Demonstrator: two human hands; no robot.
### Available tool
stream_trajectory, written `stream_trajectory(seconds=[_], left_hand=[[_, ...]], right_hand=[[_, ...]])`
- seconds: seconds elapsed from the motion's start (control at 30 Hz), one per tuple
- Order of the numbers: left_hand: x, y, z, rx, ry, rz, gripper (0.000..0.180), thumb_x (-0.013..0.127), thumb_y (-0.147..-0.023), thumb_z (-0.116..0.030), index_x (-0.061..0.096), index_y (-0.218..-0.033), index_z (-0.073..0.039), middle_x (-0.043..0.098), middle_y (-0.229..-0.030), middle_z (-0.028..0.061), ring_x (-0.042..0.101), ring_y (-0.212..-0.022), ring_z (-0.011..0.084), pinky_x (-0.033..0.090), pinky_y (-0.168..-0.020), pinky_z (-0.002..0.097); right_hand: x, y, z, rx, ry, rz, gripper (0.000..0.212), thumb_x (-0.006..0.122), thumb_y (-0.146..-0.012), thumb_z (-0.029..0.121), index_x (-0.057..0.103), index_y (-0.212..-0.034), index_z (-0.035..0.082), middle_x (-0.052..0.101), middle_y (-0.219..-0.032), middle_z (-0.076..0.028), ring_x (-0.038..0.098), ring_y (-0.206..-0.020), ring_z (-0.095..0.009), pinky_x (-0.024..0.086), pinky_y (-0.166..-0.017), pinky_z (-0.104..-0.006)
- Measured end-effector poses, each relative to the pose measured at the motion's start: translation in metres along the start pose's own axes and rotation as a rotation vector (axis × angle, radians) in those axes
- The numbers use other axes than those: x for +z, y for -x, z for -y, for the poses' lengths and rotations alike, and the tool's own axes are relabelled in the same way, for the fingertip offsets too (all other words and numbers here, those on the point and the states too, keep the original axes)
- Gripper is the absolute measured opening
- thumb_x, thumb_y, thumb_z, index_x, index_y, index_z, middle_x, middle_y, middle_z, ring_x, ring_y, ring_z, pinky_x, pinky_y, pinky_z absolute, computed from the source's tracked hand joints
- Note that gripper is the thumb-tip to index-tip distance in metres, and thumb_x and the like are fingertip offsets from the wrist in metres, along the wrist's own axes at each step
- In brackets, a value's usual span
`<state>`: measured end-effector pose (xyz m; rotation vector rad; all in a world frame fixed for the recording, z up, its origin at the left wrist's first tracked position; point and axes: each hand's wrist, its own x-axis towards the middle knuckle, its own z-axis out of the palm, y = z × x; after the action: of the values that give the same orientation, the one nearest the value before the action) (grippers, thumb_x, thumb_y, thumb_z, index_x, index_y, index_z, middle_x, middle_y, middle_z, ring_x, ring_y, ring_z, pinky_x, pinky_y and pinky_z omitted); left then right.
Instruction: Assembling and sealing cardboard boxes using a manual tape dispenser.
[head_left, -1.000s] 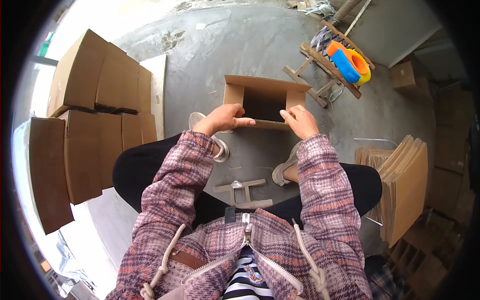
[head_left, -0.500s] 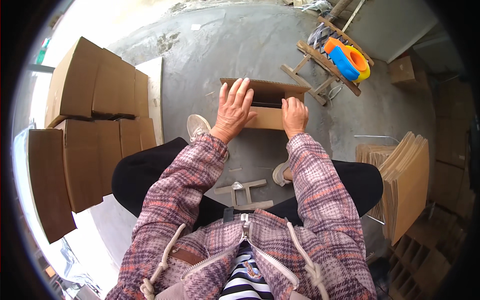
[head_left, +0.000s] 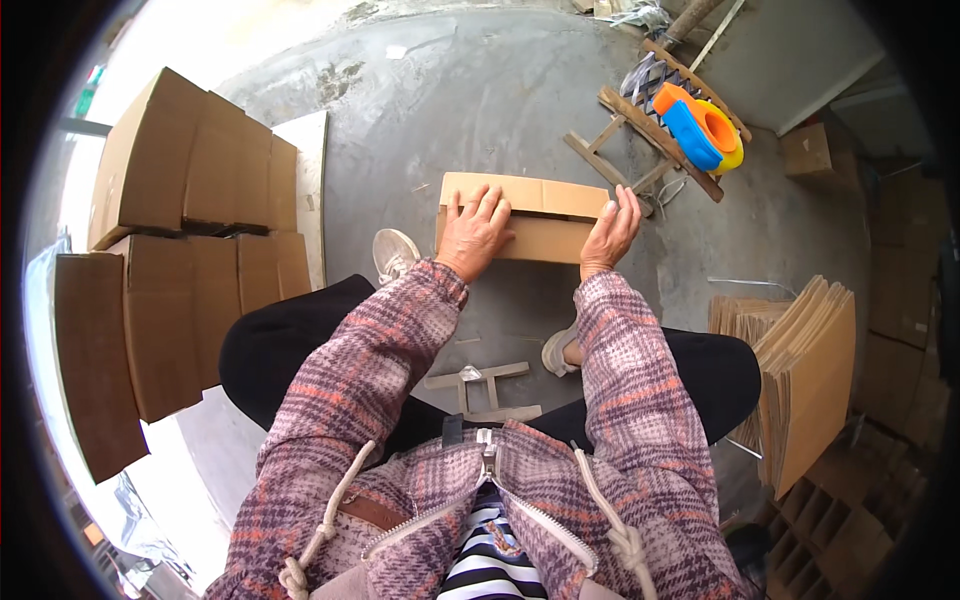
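Both hands, the left hand (head_left: 478, 232) and right hand (head_left: 612, 232), had just pressed the cardboard box (head_left: 525, 216) flaps closed, palms flat and apart on top.

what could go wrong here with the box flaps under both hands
The left hand presses flat on the cardboard box while the right hand only steadies its end, so a flap might spring back up. The box sits on the bare concrete floor and may slide away under the push.
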<state>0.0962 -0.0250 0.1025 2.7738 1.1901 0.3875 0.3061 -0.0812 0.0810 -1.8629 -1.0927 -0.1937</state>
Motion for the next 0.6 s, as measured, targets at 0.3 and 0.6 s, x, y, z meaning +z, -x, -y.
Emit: stream_trajectory(seconds=[0.3, 0.6], left_hand=[[0.004, 0.001, 0.020, -0.068, 0.106, -0.011, 0.054, 0.062, -0.082, -0.037, 0.045, -0.126, -0.012, 0.040, -0.137, 0.0096, 0.031, -0.132, 0.0269, 0.024, -0.105, 0.0565], [0.042, 0.008, 0.056, -0.731, 1.228, -0.119, 0.059, 0.061, -0.090, -0.031, 0.036, -0.137, -0.007, 0.052, -0.125, 0.0092, 0.049, -0.114, 0.0183, 0.038, -0.098, 0.0312]], right_hand=[[0.009, 0.002, -0.011, 0.274, 0.063, 0.314, 0.045, 0.043, -0.092, 0.021, 0.039, -0.131, 0.000, 0.045, -0.133, -0.020, 0.046, -0.119, -0.034, 0.036, -0.100, -0.0395], [-0.002, -0.007, -0.027, 0.467, -0.226, 0.630, 0.054, 0.041, -0.097, 0.035, 0.027, -0.141, 0.007, 0.040, -0.140, -0.015, 0.039, -0.128, -0.028, 0.031, -0.104, -0.0349]])
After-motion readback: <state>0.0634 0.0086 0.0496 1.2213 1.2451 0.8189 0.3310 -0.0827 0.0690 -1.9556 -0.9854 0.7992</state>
